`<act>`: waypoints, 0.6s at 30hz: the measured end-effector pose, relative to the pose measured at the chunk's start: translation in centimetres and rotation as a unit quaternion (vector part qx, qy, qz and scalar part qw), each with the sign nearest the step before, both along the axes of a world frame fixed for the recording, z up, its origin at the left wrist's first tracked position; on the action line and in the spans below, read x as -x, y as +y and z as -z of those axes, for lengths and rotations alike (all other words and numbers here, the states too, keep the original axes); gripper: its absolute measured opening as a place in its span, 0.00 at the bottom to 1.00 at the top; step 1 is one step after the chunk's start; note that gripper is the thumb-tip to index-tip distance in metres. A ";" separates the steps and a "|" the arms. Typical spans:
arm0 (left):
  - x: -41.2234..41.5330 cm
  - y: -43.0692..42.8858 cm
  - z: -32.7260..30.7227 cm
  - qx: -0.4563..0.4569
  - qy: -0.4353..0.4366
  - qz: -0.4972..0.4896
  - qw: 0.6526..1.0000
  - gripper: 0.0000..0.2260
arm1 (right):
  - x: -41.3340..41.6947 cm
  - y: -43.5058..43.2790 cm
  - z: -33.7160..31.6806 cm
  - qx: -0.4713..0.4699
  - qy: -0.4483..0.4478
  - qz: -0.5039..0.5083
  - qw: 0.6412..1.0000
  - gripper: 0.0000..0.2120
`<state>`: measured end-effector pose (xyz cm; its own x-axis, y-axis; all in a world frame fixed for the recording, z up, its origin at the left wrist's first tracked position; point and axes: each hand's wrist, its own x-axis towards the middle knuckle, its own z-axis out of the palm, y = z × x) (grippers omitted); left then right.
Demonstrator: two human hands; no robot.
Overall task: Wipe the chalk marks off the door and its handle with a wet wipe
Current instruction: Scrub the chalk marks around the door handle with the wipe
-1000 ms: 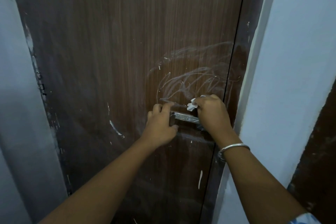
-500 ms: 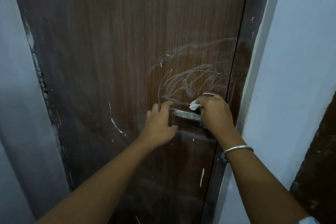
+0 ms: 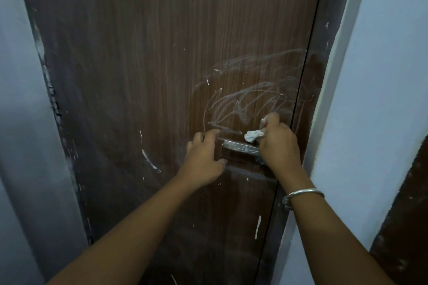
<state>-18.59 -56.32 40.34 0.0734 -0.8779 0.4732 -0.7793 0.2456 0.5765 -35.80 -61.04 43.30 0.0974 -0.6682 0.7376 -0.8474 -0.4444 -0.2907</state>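
Our right hand [image 3: 279, 146], clutching the wet wipe [image 3: 253, 135], hides the right end of the sideways-lying handle [image 3: 238, 146]; our left hand [image 3: 203, 159] grips its left.

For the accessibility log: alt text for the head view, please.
A person's right hand grips a crumpled white wet wipe at the metal door handle, while the left hand holds the handle's other end. White chalk scribbles cover the brown door just above.

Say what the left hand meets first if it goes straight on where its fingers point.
Probably the door panel: the left hand aims its fingers up and forward at it, just left of the handle. Depth is unclear, so they may be touching it now.
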 end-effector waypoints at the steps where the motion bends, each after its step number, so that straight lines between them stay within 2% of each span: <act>1: 0.2 0.0 0.0 0.000 0.001 0.003 1.000 0.33 | 0.0 0.0 -0.1 0.001 0.015 0.005 1.000 0.11; 4: 0.6 -0.1 0.1 -0.005 0.005 0.005 1.000 0.33 | 0.3 0.2 0.2 -0.001 0.009 0.021 1.000 0.12; 7: 0.8 -0.1 0.4 -0.005 0.007 0.008 1.000 0.33 | 0.8 0.5 0.8 0.020 -0.054 0.030 0.998 0.13; 11: 0.8 -0.2 0.4 -0.003 0.008 0.004 1.000 0.33 | 1.0 0.9 1.8 0.019 -0.205 0.016 0.978 0.12; 14: 0.8 -0.4 0.5 -0.004 0.008 0.006 1.000 0.33 | 0.8 0.7 2.0 0.015 -0.346 -0.036 0.937 0.10; 16: 0.8 -0.4 0.5 -0.007 0.008 0.009 1.000 0.33 | 0.9 0.4 2.1 0.023 -0.375 -0.055 0.925 0.09; 18: 0.8 -0.5 0.6 -0.007 0.011 0.009 1.000 0.33 | 1.0 -0.1 2.5 0.013 -0.362 -0.057 0.930 0.06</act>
